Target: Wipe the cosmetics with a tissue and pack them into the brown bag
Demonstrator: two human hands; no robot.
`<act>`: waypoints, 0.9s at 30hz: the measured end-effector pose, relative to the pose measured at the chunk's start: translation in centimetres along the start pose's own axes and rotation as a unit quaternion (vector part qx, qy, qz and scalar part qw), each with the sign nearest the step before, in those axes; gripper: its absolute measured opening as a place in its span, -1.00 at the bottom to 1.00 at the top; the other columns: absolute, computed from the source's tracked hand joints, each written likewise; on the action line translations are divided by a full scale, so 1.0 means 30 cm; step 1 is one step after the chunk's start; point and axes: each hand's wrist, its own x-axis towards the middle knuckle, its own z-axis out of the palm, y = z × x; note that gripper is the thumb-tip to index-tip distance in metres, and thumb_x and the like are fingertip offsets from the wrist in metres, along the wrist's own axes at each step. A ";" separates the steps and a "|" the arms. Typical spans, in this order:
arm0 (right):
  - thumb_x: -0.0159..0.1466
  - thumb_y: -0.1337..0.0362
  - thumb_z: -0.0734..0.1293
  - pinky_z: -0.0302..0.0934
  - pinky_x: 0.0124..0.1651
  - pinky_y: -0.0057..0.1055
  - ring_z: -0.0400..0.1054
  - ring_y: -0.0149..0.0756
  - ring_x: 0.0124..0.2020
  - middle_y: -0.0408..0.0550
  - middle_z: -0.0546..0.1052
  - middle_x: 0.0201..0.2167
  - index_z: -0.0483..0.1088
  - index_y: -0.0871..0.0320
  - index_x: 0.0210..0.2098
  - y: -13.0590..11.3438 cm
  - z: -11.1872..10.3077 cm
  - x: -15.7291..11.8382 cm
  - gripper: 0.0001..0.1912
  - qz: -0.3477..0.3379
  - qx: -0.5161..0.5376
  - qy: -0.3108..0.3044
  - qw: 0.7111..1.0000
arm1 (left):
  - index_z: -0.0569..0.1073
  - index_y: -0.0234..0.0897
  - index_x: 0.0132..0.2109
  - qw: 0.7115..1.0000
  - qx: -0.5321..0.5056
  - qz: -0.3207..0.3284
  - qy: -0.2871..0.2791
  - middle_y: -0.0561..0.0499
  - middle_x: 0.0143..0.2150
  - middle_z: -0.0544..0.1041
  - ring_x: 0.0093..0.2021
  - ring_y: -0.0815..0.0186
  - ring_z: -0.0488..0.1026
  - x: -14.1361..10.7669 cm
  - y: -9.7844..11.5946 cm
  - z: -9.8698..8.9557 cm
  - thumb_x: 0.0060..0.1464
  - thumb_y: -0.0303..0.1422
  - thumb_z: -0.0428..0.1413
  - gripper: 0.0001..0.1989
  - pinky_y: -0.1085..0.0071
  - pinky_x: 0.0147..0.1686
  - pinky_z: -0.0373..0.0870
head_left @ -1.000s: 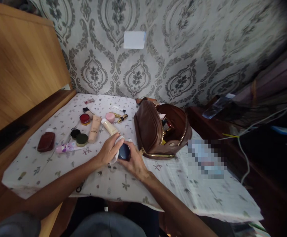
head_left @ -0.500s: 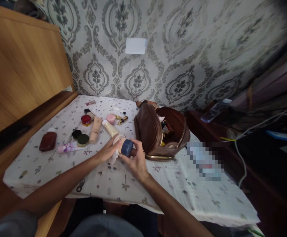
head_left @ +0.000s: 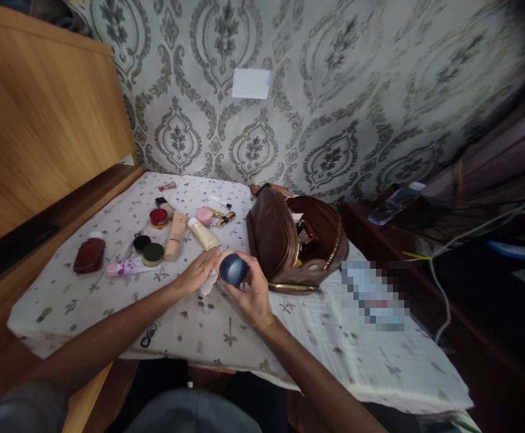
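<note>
A jar with a pale body and a dark blue lid [head_left: 234, 269] is held over the front of the table, its lid turned up toward me. My right hand [head_left: 255, 294] is closed around its lid end from the right. My left hand [head_left: 198, 273] presses a white tissue [head_left: 208, 283] against the jar's pale side; its fingertips are partly hidden. Just beyond the hands lie a cream tube [head_left: 202, 233] with a white cap and a beige tube [head_left: 176, 237]. To the right stands an unzipped brown leather bag [head_left: 269, 234] with small items inside.
On the patterned cloth [head_left: 190, 343] at left are a dark red pouch [head_left: 89, 255], a pink tube [head_left: 125, 267], a round dark green tin [head_left: 153, 254], a red-lidded tin [head_left: 158, 218] and a pink jar [head_left: 204, 216]. A plastic bottle [head_left: 396, 203] lies beyond the right edge, near white cables [head_left: 445, 300].
The jar has tilted so its blue lid faces up toward me and hides more of the pale body. Both hands have stayed on it with small shifts.
</note>
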 end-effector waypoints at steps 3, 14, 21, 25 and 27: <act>0.18 0.15 0.45 0.41 -0.02 -0.23 0.43 -0.09 0.07 0.13 0.46 0.12 0.28 0.09 0.15 0.009 -0.001 -0.005 -0.42 0.024 0.010 0.005 1.000 | 0.49 -0.27 -0.20 0.999 -0.002 0.015 -0.030 -0.04 -0.23 0.58 -0.12 0.20 0.51 0.003 -0.019 -0.005 0.32 0.02 -0.14 -0.51 0.29 -0.02 0.45; 0.08 0.12 0.51 0.40 -0.01 -0.19 0.48 -0.11 -0.10 0.06 0.57 -0.10 0.40 0.16 0.04 0.014 0.007 0.006 -0.43 0.034 -0.042 0.012 0.998 | 0.42 -0.24 -0.08 0.992 0.117 0.005 0.038 0.00 -0.30 0.54 -0.25 0.21 0.49 -0.016 -0.032 -0.001 0.30 -0.09 -0.09 -0.65 0.34 -0.15 0.41; 0.10 0.16 0.45 0.41 0.01 -0.15 0.49 -0.05 -0.05 0.13 0.57 -0.03 0.34 0.19 0.21 0.030 0.004 0.005 -0.31 -0.021 -0.088 -0.032 0.995 | 0.36 -0.29 0.10 0.989 0.072 0.105 -0.075 -0.13 0.00 0.51 0.03 0.13 0.46 -0.035 -0.023 0.000 0.32 -0.05 -0.09 -0.56 0.24 0.07 0.37; 0.10 0.11 0.42 0.44 -0.04 -0.13 0.53 -0.02 -0.10 0.16 0.58 -0.06 0.15 0.25 0.33 0.051 0.012 -0.006 -0.14 0.002 -0.104 -0.046 0.993 | 0.28 -0.27 0.20 0.976 0.119 0.148 -0.106 -0.16 0.09 0.47 0.08 0.11 0.44 -0.040 -0.026 -0.005 0.19 -0.11 0.15 -0.46 0.23 0.10 0.36; 0.10 0.07 0.41 0.46 -0.13 -0.15 0.55 -0.05 -0.20 0.11 0.59 -0.14 0.04 0.27 0.37 0.055 0.015 -0.008 -0.06 0.042 -0.102 -0.049 0.993 | 0.34 -0.26 0.15 0.970 0.134 0.169 -0.108 -0.14 0.02 0.48 0.04 0.14 0.45 -0.038 -0.023 -0.003 0.23 -0.15 0.12 -0.57 0.26 0.07 0.37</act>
